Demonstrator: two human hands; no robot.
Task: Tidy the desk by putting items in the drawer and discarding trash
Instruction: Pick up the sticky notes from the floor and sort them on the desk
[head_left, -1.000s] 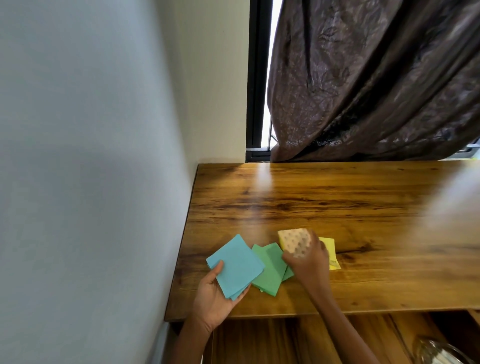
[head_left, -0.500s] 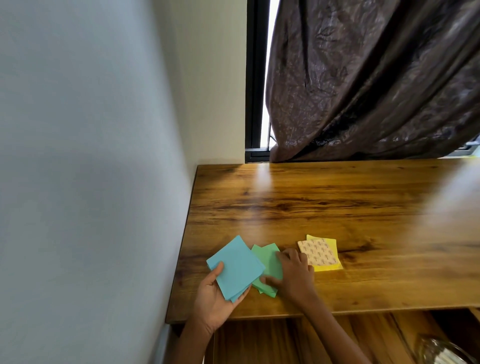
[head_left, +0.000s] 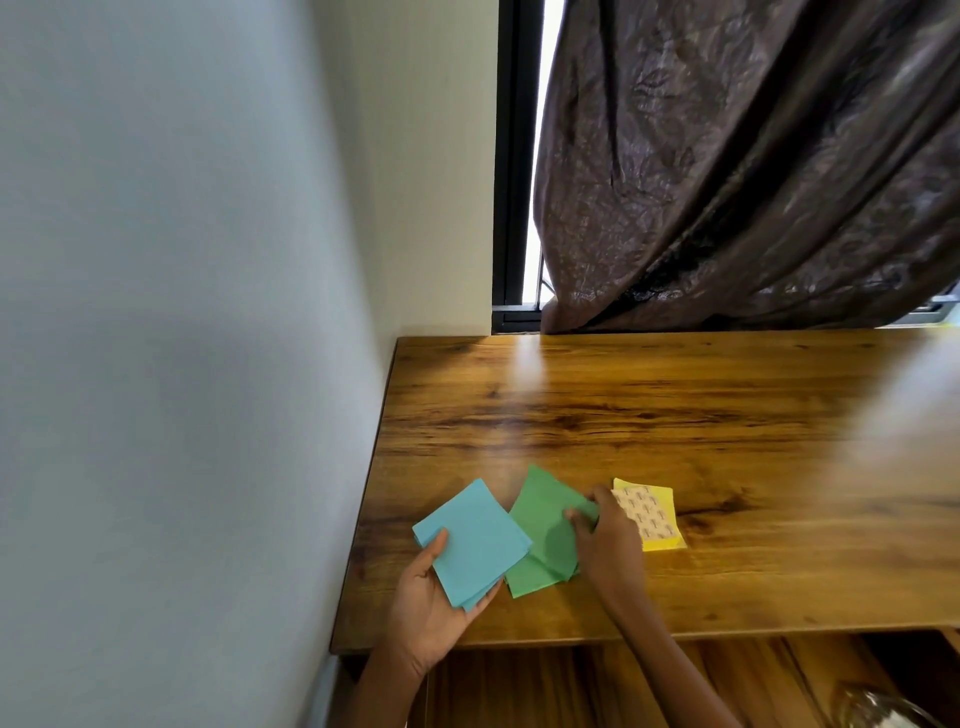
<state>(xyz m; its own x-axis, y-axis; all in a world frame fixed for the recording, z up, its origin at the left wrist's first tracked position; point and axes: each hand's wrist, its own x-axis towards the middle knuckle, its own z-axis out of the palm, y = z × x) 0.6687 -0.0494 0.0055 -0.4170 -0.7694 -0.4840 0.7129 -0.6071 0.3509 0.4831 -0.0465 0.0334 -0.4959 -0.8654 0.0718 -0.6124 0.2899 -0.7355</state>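
Head view: my left hand (head_left: 431, 597) grips blue paper stack (head_left: 470, 540), thumb on top, at bench (head_left: 675, 415) left front corner. My right hand (head_left: 605, 540) pinches top green sheet (head_left: 545, 506), lifting it off green stack (head_left: 535, 577). Yellow pad (head_left: 662, 519) with patterned sheet (head_left: 644, 512) on top lies just beside right hand. Dark curtain (head_left: 753, 156) behind bench.

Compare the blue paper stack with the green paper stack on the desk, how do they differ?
The blue stack is held by the left hand; the green stack is gripped by the right hand. Blue looks flat and squared; green's sheets are fanned, the top one lifting. Both are plain squarish sheets.
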